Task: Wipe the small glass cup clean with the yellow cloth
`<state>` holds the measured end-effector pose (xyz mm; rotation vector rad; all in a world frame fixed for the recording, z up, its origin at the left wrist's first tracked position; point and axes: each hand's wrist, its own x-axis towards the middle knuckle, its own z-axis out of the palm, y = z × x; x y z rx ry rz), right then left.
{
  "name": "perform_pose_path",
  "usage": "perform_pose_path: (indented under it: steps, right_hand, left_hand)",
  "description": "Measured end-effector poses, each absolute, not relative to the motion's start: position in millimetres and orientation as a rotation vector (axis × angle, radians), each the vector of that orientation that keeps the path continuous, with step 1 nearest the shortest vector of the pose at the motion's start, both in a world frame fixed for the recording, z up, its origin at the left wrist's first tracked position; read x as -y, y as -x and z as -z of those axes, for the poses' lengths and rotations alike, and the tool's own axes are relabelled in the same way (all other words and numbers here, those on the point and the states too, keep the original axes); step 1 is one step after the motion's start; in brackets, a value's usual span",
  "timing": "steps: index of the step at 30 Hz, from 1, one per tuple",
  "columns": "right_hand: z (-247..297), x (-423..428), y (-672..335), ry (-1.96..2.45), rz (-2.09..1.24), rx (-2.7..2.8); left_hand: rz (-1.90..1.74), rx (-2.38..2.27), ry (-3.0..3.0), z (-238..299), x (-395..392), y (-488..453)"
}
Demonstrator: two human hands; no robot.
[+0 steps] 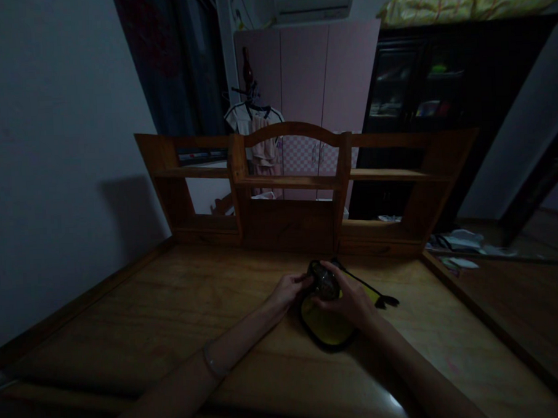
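Note:
A small, dark, shiny item [326,282] is between my hands; the dim light hides its exact kind. Around its right side curl the fingers of my right hand [350,295], the thumb at its lower edge. My left hand [289,290] pinches at its left edge with fingertips together. Beneath them a yellow pouch-like piece with black edging [328,327] lies flat on the wooden desk [209,310], partly covered by my right hand. A thin black cord or strap [368,283] runs from it to the right and ends in a dark tip.
A wooden shelf unit [289,182] rises along the desk's far edge. Raised wooden rims border the desk, and a white wall [63,132] stands on the left. Papers [460,241] lie beyond the right rim. Pink wardrobes [305,78] and a dark cabinet [440,91] stand behind.

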<state>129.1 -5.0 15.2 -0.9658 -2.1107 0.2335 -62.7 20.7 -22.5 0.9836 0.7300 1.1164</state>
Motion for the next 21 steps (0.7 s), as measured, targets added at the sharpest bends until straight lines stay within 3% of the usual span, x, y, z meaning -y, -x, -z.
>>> perform_pose_path:
  steps: [13, 21]
  right_hand:
    - [-8, 7, -117, 1.036, -0.479, 1.892]
    - [-23, 18, -116, 1.046, -0.484, 1.855]
  left_hand:
    - [-1.297, -0.612, -0.976, 6, -8, 51]
    - [-1.005, -0.502, -0.788, 2, 5, 50]
